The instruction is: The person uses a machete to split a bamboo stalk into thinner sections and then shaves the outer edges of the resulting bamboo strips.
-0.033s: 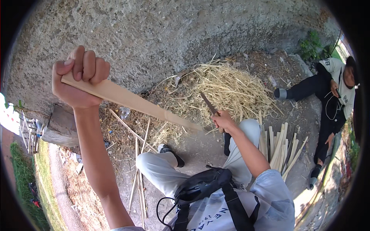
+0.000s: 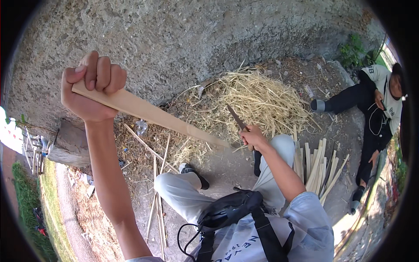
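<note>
Pale wood fills my raised left hand (image 2: 90, 107): the fingers are curled tight around the upper end of a long, flat strip (image 2: 152, 113), which slants down to a tip just lower left of the heap of shavings (image 2: 266, 98). My right hand (image 2: 254, 136), just below that heap, grips a knife (image 2: 236, 117) by its handle, the dark blade pointing up and left across the heap's edge. Pale sticks (image 2: 317, 170) lie lower right of the heap; right of it sits another person (image 2: 375, 98).
</note>
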`<control>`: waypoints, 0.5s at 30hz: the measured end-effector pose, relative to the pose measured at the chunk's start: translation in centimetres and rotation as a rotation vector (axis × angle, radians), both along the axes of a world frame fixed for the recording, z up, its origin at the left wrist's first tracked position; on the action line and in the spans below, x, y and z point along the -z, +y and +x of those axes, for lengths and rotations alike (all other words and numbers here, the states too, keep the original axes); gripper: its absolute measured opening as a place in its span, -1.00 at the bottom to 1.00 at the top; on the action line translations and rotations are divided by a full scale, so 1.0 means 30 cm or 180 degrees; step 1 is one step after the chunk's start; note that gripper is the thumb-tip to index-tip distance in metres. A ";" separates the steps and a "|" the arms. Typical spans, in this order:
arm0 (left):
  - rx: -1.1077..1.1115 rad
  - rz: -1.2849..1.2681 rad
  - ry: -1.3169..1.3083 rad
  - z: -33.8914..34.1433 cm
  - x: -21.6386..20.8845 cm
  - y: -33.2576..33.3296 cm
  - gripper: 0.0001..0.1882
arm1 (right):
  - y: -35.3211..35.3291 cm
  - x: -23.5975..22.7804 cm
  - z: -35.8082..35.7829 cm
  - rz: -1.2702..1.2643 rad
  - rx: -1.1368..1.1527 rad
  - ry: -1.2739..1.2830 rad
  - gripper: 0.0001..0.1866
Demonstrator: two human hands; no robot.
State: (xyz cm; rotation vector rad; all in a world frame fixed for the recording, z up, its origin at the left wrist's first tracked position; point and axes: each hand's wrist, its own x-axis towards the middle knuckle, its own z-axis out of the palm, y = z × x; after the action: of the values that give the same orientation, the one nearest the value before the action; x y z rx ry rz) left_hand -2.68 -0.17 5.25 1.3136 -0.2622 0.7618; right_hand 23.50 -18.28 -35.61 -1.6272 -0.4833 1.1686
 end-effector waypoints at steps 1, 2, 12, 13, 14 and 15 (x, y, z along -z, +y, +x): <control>-0.0030 -0.0037 0.0033 0.016 0.011 0.014 -0.69 | 0.003 0.006 -0.001 -0.0098 0.0112 0.0171 -0.91; 0.0018 -0.0086 0.0041 0.029 0.021 0.027 -0.69 | 0.006 0.009 -0.003 -0.0076 0.0145 0.0147 -0.91; 0.0328 -0.0076 0.0309 0.117 0.042 0.118 -0.71 | 0.067 0.016 -0.027 -0.0068 0.0498 0.0657 -0.90; 0.0294 -0.0220 0.0280 0.120 0.046 0.126 -0.71 | 0.069 0.015 -0.027 -0.0057 0.0490 0.0600 -0.90; 0.0303 -0.0106 0.0294 0.122 0.049 0.133 -0.71 | 0.071 0.012 -0.027 0.0037 0.0526 0.0683 -0.90; 0.0252 -0.0122 0.0283 0.123 0.051 0.139 -0.71 | 0.071 0.009 -0.028 0.0129 0.0556 0.0765 -0.90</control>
State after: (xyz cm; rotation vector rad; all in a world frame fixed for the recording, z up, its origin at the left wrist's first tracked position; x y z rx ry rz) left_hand 1.00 4.01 3.72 1.2897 -0.2261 0.6370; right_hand 22.66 -16.15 -35.87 -1.4404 -0.2053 1.1948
